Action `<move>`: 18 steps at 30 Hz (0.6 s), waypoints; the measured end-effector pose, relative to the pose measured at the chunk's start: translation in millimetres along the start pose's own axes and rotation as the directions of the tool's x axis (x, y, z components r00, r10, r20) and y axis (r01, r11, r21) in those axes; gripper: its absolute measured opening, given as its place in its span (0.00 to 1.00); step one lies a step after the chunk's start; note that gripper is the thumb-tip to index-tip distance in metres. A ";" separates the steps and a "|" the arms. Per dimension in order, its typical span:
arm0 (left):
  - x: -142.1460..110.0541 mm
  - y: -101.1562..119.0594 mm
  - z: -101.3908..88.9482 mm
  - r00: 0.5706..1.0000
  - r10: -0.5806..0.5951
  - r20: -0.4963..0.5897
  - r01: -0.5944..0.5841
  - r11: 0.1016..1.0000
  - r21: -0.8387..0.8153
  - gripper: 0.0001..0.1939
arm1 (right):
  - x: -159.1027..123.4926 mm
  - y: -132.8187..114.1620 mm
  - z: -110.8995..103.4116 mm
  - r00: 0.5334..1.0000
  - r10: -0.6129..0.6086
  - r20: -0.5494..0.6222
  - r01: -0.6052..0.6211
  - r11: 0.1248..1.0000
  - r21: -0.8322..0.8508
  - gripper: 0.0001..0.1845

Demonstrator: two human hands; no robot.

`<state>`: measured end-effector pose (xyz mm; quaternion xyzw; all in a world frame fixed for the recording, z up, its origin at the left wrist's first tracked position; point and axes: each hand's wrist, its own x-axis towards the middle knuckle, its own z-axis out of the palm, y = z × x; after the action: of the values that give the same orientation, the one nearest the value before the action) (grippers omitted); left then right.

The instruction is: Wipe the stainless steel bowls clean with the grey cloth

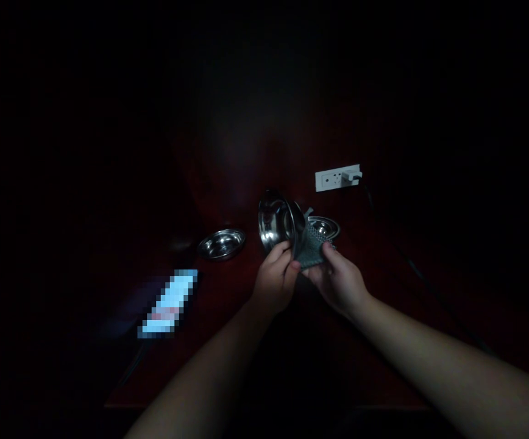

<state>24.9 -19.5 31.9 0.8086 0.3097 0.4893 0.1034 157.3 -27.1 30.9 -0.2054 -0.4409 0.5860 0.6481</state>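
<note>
A shiny metal bowl [273,224] is tipped on its side, its opening facing right. My left hand [276,280] grips its lower rim, thumb at the edge and fingers against the outside. In my right hand [341,283] is a grey-green patterned cloth [312,249], pinched between thumb and fingers at the mouth of the bowl. The cloth partly covers the opening, and the inside of the bowl is mostly hidden. Behind the cloth lies a shallow metal dish [331,227], partly covered from view.
Another shallow metal dish [222,244] rests on the dark red table [228,305] to the left. Nearer me is a lit, pixelated screen [169,305]. A white wall socket [331,178] with a plug and dark cable is at the back right. Surroundings are very dark.
</note>
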 end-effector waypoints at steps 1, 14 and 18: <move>-0.3 0.6 0.1 1.000 -0.003 -0.026 0.003 1.000 0.003 0.19 | -1.9 1.6 -2.4 1.000 -0.026 -0.011 0.025 0.997 -0.079 0.22; -1.1 7.3 -5.2 0.975 0.111 -0.193 -0.095 0.992 0.088 0.23 | -10.2 -15.9 -5.5 0.798 -0.382 0.467 0.602 0.459 -0.654 0.24; -0.9 8.0 -2.1 0.985 0.115 -0.130 -0.105 0.991 0.080 0.22 | -6.8 -13.5 -6.0 0.768 -0.440 0.466 0.620 0.325 -0.714 0.27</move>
<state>26.0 -26.6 36.1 0.7930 0.2883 0.5361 0.0254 170.5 -35.1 36.0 -0.2776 -0.7656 0.0691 0.5762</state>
